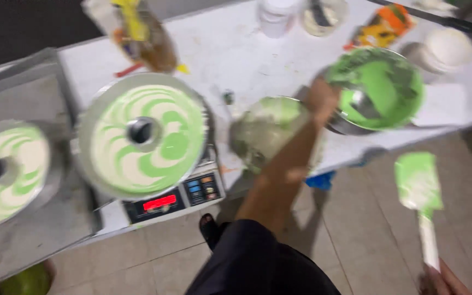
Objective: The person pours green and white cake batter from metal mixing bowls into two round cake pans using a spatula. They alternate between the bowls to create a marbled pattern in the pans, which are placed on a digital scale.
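Head view: left hand grips green bowl overhanging table edge

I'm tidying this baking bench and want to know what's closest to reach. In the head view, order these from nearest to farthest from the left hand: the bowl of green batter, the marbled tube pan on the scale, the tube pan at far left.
1. The bowl of green batter: right beside the left hand, which grips its rim.
2. The marbled tube pan on the scale: mid-left of the table.
3. The second tube pan: far left edge.
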